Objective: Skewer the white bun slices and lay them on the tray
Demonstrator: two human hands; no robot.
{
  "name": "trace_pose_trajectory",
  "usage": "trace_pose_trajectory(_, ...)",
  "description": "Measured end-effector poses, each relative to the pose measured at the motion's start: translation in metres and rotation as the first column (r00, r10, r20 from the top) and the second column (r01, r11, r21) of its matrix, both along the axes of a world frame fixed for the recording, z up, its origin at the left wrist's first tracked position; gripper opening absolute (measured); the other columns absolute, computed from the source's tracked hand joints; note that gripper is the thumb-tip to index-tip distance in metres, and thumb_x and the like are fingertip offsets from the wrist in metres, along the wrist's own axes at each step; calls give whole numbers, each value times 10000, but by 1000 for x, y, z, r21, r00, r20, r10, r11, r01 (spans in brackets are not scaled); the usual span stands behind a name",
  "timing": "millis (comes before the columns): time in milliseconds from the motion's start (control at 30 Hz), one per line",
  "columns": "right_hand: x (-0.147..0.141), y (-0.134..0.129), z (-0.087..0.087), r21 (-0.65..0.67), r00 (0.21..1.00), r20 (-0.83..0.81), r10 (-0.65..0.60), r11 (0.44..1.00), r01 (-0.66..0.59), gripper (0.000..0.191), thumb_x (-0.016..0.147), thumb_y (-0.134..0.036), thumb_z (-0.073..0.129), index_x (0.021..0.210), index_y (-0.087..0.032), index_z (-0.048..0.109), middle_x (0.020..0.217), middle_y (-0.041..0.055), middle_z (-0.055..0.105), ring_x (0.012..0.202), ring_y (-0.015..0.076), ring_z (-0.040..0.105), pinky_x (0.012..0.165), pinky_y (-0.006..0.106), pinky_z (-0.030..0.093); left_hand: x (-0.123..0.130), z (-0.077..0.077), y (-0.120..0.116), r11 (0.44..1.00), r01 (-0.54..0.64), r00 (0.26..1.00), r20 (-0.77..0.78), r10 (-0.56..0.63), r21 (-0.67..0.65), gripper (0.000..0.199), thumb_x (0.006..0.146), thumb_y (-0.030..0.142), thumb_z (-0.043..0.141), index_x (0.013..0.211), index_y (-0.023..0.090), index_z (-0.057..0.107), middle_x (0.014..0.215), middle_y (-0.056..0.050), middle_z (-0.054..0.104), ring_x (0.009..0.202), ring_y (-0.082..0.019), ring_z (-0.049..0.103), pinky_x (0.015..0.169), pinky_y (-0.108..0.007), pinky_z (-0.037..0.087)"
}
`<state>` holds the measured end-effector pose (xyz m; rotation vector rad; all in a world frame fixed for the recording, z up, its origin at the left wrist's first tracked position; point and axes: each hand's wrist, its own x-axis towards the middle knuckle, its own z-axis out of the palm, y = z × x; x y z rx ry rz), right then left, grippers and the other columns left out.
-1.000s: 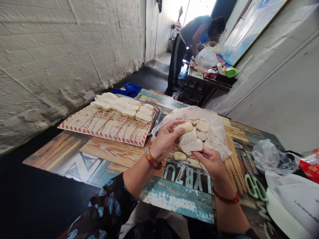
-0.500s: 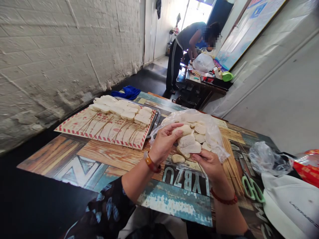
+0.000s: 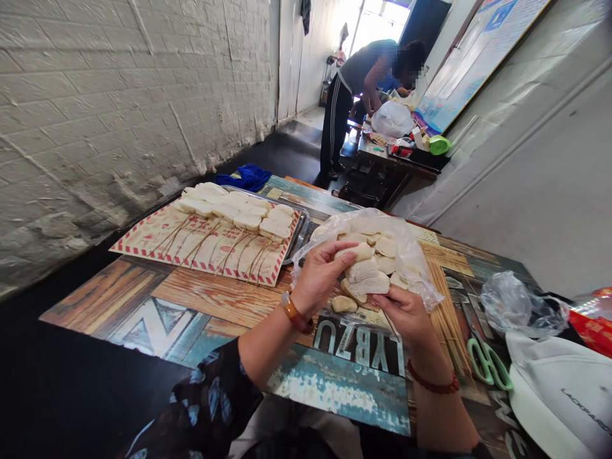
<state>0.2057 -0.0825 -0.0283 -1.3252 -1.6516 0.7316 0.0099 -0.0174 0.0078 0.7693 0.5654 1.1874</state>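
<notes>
My left hand (image 3: 321, 275) is closed on a pale bread slice (image 3: 356, 252), thumb on top. Just below it, another pale slice (image 3: 367, 278) lies between my two hands, touching the fingertips of my right hand (image 3: 405, 313). My right hand is pinched at that slice's lower edge, and a thin skewer (image 3: 391, 322) sticks out beneath its fingers. Whether the skewer runs inside the slices is hidden. Behind my hands, more slices (image 3: 385, 247) fill an open clear plastic bag (image 3: 421, 280). A loose slice (image 3: 344, 304) lies at the bag's near edge.
Skewered slices (image 3: 234, 207) rest on printed paper (image 3: 201, 255) over a metal tray (image 3: 302, 233) at left. Bare skewers (image 3: 447, 319), green-handled scissors (image 3: 488, 363), a crumpled bag (image 3: 519, 303) and a white cap (image 3: 564, 389) are at right. A person (image 3: 358, 83) bends over another table.
The whole view has shifted slightly. Both hands keep the same grip, and the slices between them have barely moved.
</notes>
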Motion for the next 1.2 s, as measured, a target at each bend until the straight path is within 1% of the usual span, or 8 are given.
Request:
trace_pose_trajectory(333, -4, -2, -2, -69, 999, -36, -40, 997, 37, 242, 855, -424, 712, 832, -207, 817, 784, 62, 783, 701, 231, 707, 656, 322, 569, 0, 0, 1, 997, 46, 999, 29, -45, -59, 359, 624, 362, 902, 905, 163, 801, 891, -67, 777, 722, -130, 646, 673, -241, 492)
trace_pose_trajectory(433, -4, -2, -4, -105, 998, -42, -41, 994, 36, 297, 838, -457, 720, 735, -188, 791, 676, 58, 742, 623, 209, 664, 591, 298, 533, 0, -1, 1, 997, 47, 999, 18, -46, -61, 364, 616, 368, 905, 896, 160, 800, 876, -66, 775, 710, -127, 643, 668, -240, 488)
trace_pose_trajectory(533, -6, -3, -5, -143, 993, -102, -56, 989, 41, 321, 802, -489, 747, 724, -180, 783, 647, 51, 720, 584, 186, 623, 551, 281, 501, 1, -3, 1, 997, 57, 998, 12, -57, -57, 374, 616, 378, 904, 899, 158, 799, 870, -64, 773, 700, -128, 643, 665, -242, 488)
trace_pose_trajectory(700, -11, -3, -5, -231, 976, -192, -107, 971, 61, 388, 741, -532, 792, 615, -171, 729, 523, 26, 626, 473, 129, 489, 444, 251, 393, 2, -4, 1, 994, 83, 997, 6, -83, -64, 394, 617, 379, 906, 907, 139, 789, 867, -67, 766, 701, -127, 647, 666, -239, 493)
trace_pose_trajectory(767, -13, -3, -5, -258, 969, -219, -119, 964, 60, 402, 724, -550, 801, 617, -169, 725, 527, 29, 627, 479, 129, 486, 445, 253, 388, 1, -1, 2, 992, 100, 995, 37, -98, -73, 419, 619, 365, 910, 952, 147, 779, 902, -65, 766, 731, -134, 661, 686, -243, 507)
trace_pose_trajectory(933, -17, -4, -4, -300, 937, -317, -150, 953, 51, 371, 734, -528, 806, 750, -158, 775, 640, 51, 697, 525, 121, 505, 484, 246, 405, -2, 1, 5, 985, 149, 981, 142, -136, -85, 648, 604, 391, 932, 1176, 192, 702, 1053, -72, 753, 861, -163, 693, 762, -260, 542)
trace_pose_trajectory(1067, -21, -3, -1, -325, 913, -374, -162, 945, 34, 342, 722, -501, 816, 761, -162, 785, 634, 36, 691, 517, 100, 479, 482, 227, 385, 3, -8, 6, 965, 258, 962, 109, -252, -50, 560, 609, 404, 927, 1060, 135, 733, 1005, -105, 758, 827, -184, 701, 746, -276, 559)
trace_pose_trajectory(1200, -25, -2, 3, -356, 930, -339, -144, 934, 14, 347, 709, -494, 813, 832, -170, 806, 688, 45, 724, 549, 113, 529, 508, 235, 423, 2, -11, 10, 976, 214, 974, 83, -210, -47, 491, 645, 359, 904, 1048, 139, 730, 970, -87, 770, 774, -183, 701, 710, -286, 570)
